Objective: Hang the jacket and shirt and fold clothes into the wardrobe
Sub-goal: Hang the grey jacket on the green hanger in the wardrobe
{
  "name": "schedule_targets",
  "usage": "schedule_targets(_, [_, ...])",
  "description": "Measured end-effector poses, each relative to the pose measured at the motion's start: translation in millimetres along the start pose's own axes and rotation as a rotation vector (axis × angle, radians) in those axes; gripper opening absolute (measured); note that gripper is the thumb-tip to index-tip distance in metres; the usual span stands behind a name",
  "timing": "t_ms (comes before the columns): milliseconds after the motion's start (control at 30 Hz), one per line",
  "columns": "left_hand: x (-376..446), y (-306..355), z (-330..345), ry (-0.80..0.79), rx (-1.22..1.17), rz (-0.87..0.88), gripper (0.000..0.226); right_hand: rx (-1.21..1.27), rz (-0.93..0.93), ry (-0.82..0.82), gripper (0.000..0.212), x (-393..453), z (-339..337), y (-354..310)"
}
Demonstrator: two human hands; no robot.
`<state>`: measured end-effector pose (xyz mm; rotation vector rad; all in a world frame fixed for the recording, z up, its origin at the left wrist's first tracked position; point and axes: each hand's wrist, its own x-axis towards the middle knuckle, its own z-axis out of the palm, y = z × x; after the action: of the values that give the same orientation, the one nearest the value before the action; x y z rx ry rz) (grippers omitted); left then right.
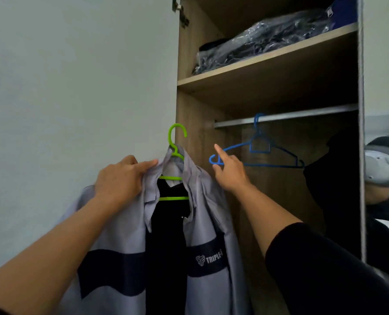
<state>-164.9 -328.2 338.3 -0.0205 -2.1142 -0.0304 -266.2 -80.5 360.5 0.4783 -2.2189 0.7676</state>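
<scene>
Your left hand (120, 178) grips the jacket (125, 242) at the shoulder seam, fingers curled into the cloth — soft, floppy stuff, so it'll slide off the green hanger (175, 155) if you tug. Better to carry it by the hook. Your right hand (228, 170) holds nothing, forefinger up, touching the blue hanger (261, 153) on the rail (302, 114) — light and swingy.

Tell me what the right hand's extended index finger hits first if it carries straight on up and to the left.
Probably nothing close: the right hand points past the blue wire hanger, toward the wardrobe's wooden side panel near the metal rail. Depth is unclear.
</scene>
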Motion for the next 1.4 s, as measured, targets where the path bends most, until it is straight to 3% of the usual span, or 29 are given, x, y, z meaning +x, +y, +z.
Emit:
schedule_targets(333, [40, 18, 56, 0.037, 0.044, -0.079, 0.048, 0.063, 0.247, -0.053, 0.053, 83, 22, 33])
schedule_targets(633, [56, 35, 75, -0.001, 0.023, -0.080, 0.049, -0.078, 0.253, -0.099, 0.044, 94, 29, 45])
schedule_targets(933, [87, 61, 87, -0.047, -0.052, -0.019, 0.042, -0.042, 0.324, 0.315, 0.016, 58, 1, 40])
schedule_targets(1133, [128, 89, 94, 0.011, -0.097, 0.060, 0.040, 0.091, 0.443, 0.432, 0.039, 43, -21, 43])
schedule_targets(1400, [190, 136, 108, 0.041, -0.178, 0.047, 0.034, 0.168, 0.579, 0.463, 0.030, 39, -40, 59])
